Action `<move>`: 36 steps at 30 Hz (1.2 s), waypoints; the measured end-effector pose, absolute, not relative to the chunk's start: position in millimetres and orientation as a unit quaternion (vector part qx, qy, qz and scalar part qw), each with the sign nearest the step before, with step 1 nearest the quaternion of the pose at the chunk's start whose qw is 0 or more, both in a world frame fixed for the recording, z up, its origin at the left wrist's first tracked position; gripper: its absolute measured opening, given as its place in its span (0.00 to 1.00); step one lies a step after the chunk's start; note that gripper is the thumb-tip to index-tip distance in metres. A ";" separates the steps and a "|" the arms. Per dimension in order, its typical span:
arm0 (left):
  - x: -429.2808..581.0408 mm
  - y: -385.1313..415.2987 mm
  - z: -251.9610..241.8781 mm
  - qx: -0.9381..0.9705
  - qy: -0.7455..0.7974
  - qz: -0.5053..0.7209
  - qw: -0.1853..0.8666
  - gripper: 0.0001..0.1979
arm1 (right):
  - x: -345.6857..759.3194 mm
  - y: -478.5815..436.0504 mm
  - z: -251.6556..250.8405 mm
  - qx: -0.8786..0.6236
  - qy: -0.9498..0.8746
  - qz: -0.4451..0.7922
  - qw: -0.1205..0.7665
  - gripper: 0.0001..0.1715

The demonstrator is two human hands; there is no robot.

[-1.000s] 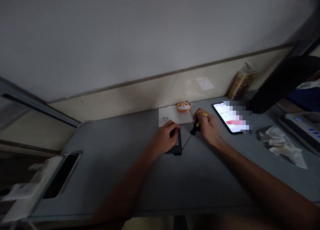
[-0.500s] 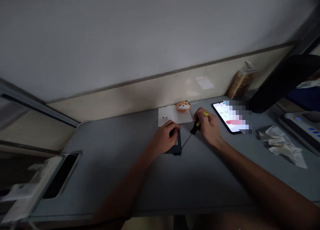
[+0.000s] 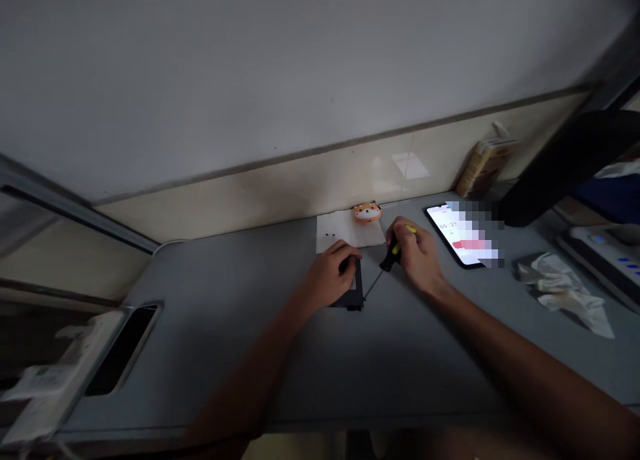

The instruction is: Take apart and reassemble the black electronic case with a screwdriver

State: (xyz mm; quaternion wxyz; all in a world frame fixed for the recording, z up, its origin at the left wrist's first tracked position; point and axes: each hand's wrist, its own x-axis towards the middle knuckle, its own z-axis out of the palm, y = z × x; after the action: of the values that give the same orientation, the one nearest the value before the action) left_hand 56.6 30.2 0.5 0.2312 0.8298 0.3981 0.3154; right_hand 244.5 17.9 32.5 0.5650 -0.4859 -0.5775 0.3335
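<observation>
My left hand [image 3: 330, 277] presses down on a small flat black device [image 3: 352, 300] lying on the grey table [image 3: 250, 327]. In my right hand [image 3: 417, 253] is a screwdriver [image 3: 393, 255] with a black and yellow handle. Its thin shaft slants down and left, and the tip meets the device's right edge. Behind the hands lies a white paper sheet [image 3: 337, 230] with two tiny dark screws [image 3: 329, 235] on it. A small orange animal figure [image 3: 367, 213] stands at the sheet's far edge.
A lit phone [image 3: 457, 237] lies to the right of my right hand. Crumpled tissue [image 3: 560, 290] sits further right, beside a device with blue lights [image 3: 607, 247]. A carton [image 3: 483, 163] leans on the wall. A dark slot [image 3: 123, 350] is set in the table's left end.
</observation>
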 end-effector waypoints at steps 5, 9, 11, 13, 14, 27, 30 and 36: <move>54.0 24.7 9.1 0.855 0.345 0.325 0.211 0.07 | 249.0 20.5 34.9 -0.500 -0.557 0.317 0.582 0.22; 55.1 19.3 14.6 0.885 0.298 0.282 0.219 0.04 | 252.4 24.3 36.2 -0.523 -0.512 0.294 0.615 0.22; 56.7 21.0 11.3 0.886 0.301 0.280 0.214 0.03 | 252.7 25.8 36.4 -0.527 -0.495 0.285 0.630 0.22; 56.5 27.1 5.1 0.879 0.310 0.299 0.206 0.06 | 252.9 26.9 36.6 -0.527 -0.478 0.286 0.642 0.22; 54.9 31.6 1.9 0.874 0.315 0.309 0.201 0.08 | 253.3 27.4 36.8 -0.528 -0.469 0.286 0.648 0.22; 18.2 68.9 -6.3 0.728 0.599 0.305 0.134 0.06 | 245.8 21.6 30.0 -0.482 -0.588 0.349 0.548 0.21; 21.2 67.8 -8.4 0.729 0.604 0.294 0.132 0.05 | 243.0 20.3 27.2 -0.481 -0.581 0.346 0.559 0.20; 20.4 69.4 -13.1 0.740 0.599 0.288 0.104 0.06 | 246.4 22.6 27.0 -0.495 -0.548 0.323 0.592 0.20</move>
State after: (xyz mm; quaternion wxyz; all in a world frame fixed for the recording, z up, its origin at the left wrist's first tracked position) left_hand 20.4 69.4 -13.1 0.1044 0.7396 0.5995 0.2876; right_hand 246.4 22.6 27.0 0.5920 -0.4947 -0.5484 0.3226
